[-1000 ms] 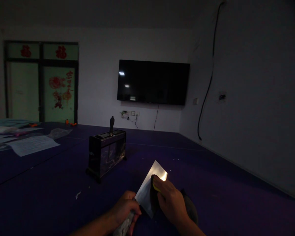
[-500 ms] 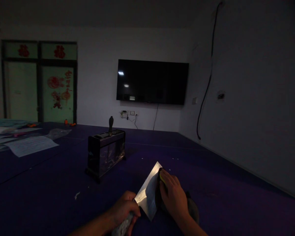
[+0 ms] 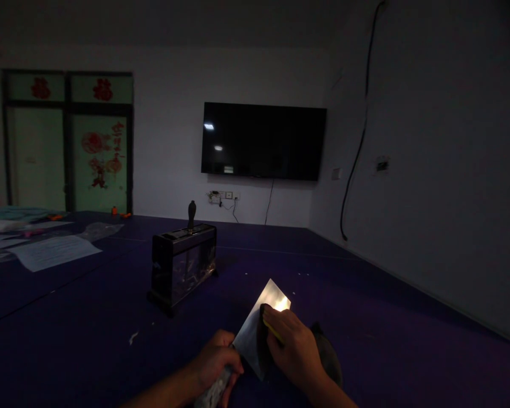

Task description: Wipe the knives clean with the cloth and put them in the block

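The left hand [image 3: 216,360] is closed round a pale, mottled handle [image 3: 215,390], thumb over the top, and from it a broad metal blade [image 3: 249,343] slants up, away and to the right. The blade lies ahead of the left hand and just left of the right hand, its far end a little beyond the right fingertips; a bright glare sits on that end, right beside the right hand's fingers.

The right hand [image 3: 295,343] grips a dark and yellow pad [image 3: 273,331], fingers bent together over it, and holds it against the blade's face. Most of the pad is covered by the fingers. A dark rounded thing [image 3: 330,357] shows just right of the right wrist, partly hidden by it; what it is cannot be told.

Beyond the left hand and slightly to its left, a black box [image 3: 185,263] stands upright on the purple tabletop [image 3: 374,317], with a dark knob [image 3: 191,214] on top. White scraps [image 3: 133,338] lie left of the left hand, apart from it. Much farther left and beyond are a paper [image 3: 57,252], a clear bag [image 3: 102,230] and small orange things [image 3: 114,210]. Well ahead of both hands, a dark TV [image 3: 263,141] hangs on the wall.
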Demonstrator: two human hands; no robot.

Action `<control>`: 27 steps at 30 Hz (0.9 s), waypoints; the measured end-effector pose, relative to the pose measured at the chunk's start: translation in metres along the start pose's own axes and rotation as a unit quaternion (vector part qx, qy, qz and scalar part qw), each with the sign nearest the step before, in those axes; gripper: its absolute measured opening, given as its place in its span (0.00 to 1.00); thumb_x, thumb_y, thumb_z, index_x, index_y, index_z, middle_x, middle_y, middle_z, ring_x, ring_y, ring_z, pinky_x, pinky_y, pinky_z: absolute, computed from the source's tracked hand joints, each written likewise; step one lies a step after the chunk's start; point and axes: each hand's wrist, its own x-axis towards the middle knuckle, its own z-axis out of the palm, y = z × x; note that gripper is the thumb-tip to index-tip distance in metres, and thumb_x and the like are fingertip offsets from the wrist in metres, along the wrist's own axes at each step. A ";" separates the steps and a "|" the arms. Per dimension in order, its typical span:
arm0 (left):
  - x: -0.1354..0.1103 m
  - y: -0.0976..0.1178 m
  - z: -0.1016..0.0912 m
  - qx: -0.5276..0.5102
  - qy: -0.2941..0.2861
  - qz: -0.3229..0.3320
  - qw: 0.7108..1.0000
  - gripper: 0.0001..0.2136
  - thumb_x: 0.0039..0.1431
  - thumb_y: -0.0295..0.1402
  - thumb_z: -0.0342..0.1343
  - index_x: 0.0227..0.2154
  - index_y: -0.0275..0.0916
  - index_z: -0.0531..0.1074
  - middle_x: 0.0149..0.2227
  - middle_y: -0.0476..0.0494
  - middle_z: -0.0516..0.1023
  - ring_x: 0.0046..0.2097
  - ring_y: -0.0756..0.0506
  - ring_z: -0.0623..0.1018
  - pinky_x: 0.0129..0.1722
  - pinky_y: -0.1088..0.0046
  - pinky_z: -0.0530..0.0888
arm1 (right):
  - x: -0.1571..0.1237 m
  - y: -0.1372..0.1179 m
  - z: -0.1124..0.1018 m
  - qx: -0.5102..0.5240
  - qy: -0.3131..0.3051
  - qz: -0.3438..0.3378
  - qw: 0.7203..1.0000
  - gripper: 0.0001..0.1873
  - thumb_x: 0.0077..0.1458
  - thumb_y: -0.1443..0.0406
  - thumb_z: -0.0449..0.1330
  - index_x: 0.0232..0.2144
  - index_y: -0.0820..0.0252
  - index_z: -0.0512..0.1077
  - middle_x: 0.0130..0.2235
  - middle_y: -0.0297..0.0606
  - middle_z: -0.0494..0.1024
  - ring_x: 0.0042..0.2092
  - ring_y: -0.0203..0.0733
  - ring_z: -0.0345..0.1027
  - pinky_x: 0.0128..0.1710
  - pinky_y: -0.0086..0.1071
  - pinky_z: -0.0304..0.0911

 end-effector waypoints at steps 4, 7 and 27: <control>-0.001 0.000 0.001 0.001 -0.004 -0.012 1.000 0.04 0.30 0.27 0.47 0.16 0.35 0.62 0.10 0.50 0.63 0.07 0.52 0.59 0.06 0.82 0.52 | -0.001 -0.002 0.000 0.008 -0.002 -0.006 1.000 0.22 0.44 0.74 0.50 0.42 0.55 0.69 0.46 0.36 0.72 0.42 0.39 0.67 0.39 0.30 0.65; -0.003 -0.001 0.001 0.003 0.006 -0.002 1.000 0.03 0.32 0.27 0.48 0.17 0.35 0.62 0.10 0.51 0.64 0.08 0.53 0.59 0.07 0.82 0.54 | 0.000 -0.003 -0.001 0.008 -0.009 -0.004 1.000 0.23 0.43 0.74 0.50 0.42 0.55 0.69 0.46 0.36 0.72 0.42 0.39 0.67 0.39 0.30 0.65; -0.001 0.000 0.000 0.019 -0.015 -0.006 1.000 0.02 0.33 0.28 0.47 0.16 0.36 0.61 0.11 0.52 0.63 0.08 0.50 0.61 0.05 0.78 0.57 | 0.002 -0.005 0.001 0.003 -0.023 0.010 1.000 0.22 0.45 0.74 0.49 0.43 0.56 0.69 0.47 0.37 0.72 0.45 0.41 0.66 0.44 0.33 0.63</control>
